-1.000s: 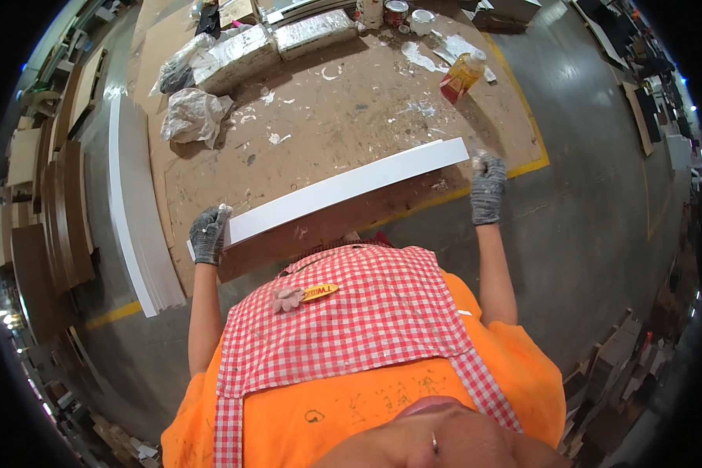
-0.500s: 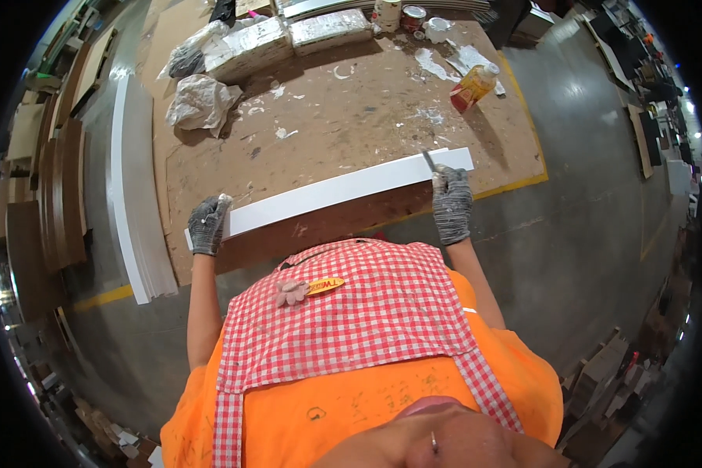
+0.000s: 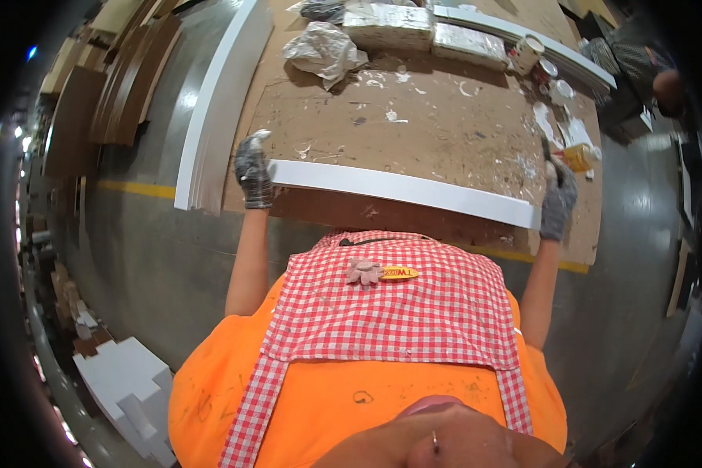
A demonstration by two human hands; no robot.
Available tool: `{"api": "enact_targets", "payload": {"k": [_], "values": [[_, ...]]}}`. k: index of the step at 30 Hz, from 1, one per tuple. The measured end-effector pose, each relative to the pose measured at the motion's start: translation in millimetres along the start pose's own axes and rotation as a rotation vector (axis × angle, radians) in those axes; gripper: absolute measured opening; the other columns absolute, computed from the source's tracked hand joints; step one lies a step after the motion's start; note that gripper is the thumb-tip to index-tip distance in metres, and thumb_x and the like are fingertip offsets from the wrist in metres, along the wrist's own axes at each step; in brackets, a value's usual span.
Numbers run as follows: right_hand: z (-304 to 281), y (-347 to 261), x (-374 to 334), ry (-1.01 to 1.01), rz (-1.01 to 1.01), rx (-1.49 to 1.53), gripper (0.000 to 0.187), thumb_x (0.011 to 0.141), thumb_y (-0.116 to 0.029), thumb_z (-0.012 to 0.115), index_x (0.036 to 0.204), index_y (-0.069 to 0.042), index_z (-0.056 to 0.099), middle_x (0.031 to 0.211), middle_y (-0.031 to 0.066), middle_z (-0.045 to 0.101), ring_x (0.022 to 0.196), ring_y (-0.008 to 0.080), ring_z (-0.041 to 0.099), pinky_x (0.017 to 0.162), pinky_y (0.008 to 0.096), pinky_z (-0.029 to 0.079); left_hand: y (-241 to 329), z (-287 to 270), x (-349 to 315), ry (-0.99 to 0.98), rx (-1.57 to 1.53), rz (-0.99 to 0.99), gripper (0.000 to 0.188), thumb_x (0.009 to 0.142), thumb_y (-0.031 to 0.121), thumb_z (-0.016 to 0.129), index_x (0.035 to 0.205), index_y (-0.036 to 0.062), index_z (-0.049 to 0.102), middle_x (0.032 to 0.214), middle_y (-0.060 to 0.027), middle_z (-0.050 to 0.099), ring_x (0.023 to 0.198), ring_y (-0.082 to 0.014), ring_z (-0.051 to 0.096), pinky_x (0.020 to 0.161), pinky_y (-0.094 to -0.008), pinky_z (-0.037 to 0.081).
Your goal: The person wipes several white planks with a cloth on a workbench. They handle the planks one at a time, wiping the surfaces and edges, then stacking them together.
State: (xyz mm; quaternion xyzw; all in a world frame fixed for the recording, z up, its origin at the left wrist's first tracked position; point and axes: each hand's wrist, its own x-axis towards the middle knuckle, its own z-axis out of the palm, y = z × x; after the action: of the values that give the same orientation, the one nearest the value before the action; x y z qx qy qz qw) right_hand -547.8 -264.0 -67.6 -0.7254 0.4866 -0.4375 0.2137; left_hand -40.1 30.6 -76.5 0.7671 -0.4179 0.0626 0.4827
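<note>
A long, narrow white board point(image 3: 402, 187) runs crosswise in front of me, over the near part of the worktable. At its left end is my left hand point(image 3: 253, 173), in a grey knit glove with white-smeared fingertips, closed around the end. My right hand point(image 3: 558, 201), gloved the same way, is closed at the board's right end. A slim dark tool point(image 3: 546, 148) sticks up from its fingers; its kind is too small to tell. Just beyond that hand is a bottle with a yellow and red label point(image 3: 577, 157).
On the brown, white-spotted worktable point(image 3: 444, 117) lie a crumpled plastic bag point(image 3: 324, 53) and wrapped white blocks point(image 3: 468, 45). Cans point(image 3: 527, 53) stand at the far right. Stacked white boards point(image 3: 218, 117) line the left edge. Another person point(image 3: 639, 70) is at the far right.
The view has turned, so the table has shifted. The board's right end now slants nearer to me than its left. Both hands remain at its ends, and the dark tool stays in my right hand.
</note>
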Motion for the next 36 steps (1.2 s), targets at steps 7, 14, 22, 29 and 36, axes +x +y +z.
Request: {"api": "enact_targets", "payload": {"k": [7,14,22,29,36], "values": [[159,13,153,-0.193,-0.171,-0.052,0.022,0.083,-0.022,0.065,0.095,-0.004,0.070,0.093,0.0119,0.070,0.088,0.0218,0.065,0.082,0.0309,0.047,15,-89,-58,0.205,0.094,-0.086,0.030,0.098,0.017,0.039,0.099,0.0001,0.064,0.101,-0.0101,0.064,0.097,-0.0229,0.058,0.090,-0.0351,0.043],[251,54,245,-0.191,-0.009,-0.340,0.031,0.080,-0.031,0.059,0.100,-0.011,0.069,0.100,0.0180,0.066,0.093,0.0349,0.061,0.083,0.0402,0.047,31,-144,-95,0.545,0.089,-0.171,0.028,0.097,0.016,0.041,0.093,-0.0006,0.064,0.097,-0.0092,0.065,0.091,-0.0198,0.059,0.087,-0.0330,0.045],[278,84,276,-0.189,0.218,-0.816,0.041,0.080,-0.055,0.048,0.106,-0.030,0.068,0.117,0.0177,0.061,0.109,0.0352,0.058,0.090,0.0482,0.045,-39,-193,-131,0.869,-0.081,-0.543,0.031,0.095,0.029,0.048,0.105,0.0062,0.066,0.102,-0.0026,0.066,0.089,-0.0108,0.059,0.078,-0.0272,0.046],[273,84,269,-0.142,-0.223,-0.741,0.051,0.079,-0.046,0.059,0.117,-0.011,0.064,0.114,0.0172,0.063,0.107,0.0336,0.058,0.092,0.0433,0.044,-87,-205,-124,0.782,-0.535,-1.009,0.034,0.093,0.031,0.054,0.117,0.0076,0.058,0.102,-0.0019,0.066,0.077,-0.0060,0.056,0.068,-0.0224,0.048],[282,38,235,-0.239,-0.385,-0.479,0.041,0.082,-0.028,0.064,0.118,-0.006,0.062,0.118,0.0148,0.062,0.106,0.0308,0.059,0.094,0.0392,0.042,-98,-207,-63,0.363,0.059,-0.534,0.091,0.074,0.026,0.079,0.142,-0.0025,0.026,0.143,-0.0163,0.035,0.125,-0.0279,0.043,0.099,-0.0367,0.042]]}}
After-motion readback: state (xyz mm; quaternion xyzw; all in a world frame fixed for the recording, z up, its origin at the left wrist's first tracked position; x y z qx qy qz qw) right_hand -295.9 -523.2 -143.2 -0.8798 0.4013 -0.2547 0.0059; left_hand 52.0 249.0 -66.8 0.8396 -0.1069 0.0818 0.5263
